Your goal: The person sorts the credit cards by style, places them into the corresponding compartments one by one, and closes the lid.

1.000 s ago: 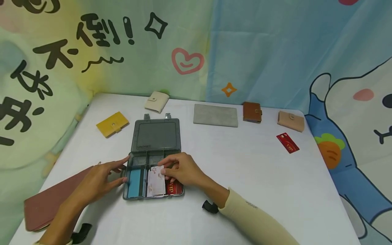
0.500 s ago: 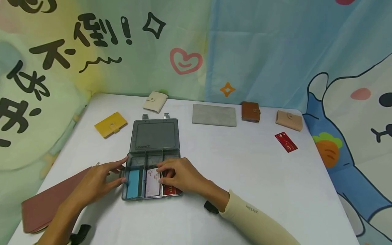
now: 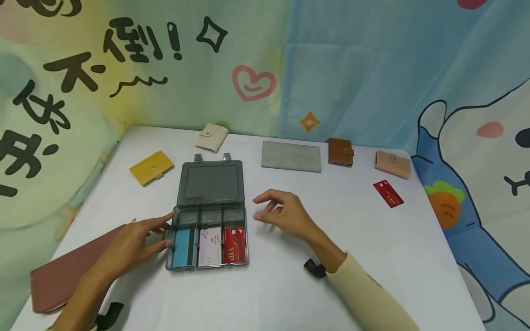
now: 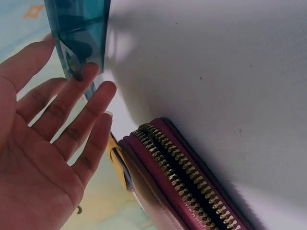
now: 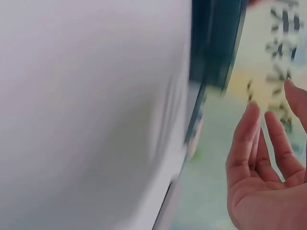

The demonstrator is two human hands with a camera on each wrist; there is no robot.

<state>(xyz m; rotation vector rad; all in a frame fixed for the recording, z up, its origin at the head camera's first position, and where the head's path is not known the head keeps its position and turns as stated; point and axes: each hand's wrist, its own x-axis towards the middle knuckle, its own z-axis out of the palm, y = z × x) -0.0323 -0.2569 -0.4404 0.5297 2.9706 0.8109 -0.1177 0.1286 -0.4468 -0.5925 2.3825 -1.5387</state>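
A grey translucent divided box (image 3: 184,216) lies on the white table with its lid (image 3: 213,181) folded back. Its front compartments hold a blue card (image 3: 181,248), a white card with a floral print (image 3: 210,248) and a red VIP card (image 3: 234,246). My left hand (image 3: 132,246) rests thumb and fingertips against the box's left side. In the left wrist view the fingers (image 4: 67,108) reach toward the box's wall. Just right of the box, my right hand (image 3: 285,214) hovers over the table, fingers loosely bent and holding nothing; the right wrist view shows its bare palm (image 5: 266,201).
A dark pink zip wallet (image 3: 74,271) lies under my left forearm. Along the back sit a yellow wallet (image 3: 152,168), a cream wallet (image 3: 212,137), a grey wallet (image 3: 291,156), a brown wallet (image 3: 341,151) and a tan wallet (image 3: 393,164). Another red VIP card (image 3: 388,193) lies at the right.
My right hand has let go of the white floral card, now lying in the middle compartment, and moved right, out of the box. The left hand has stayed at the box's left side.
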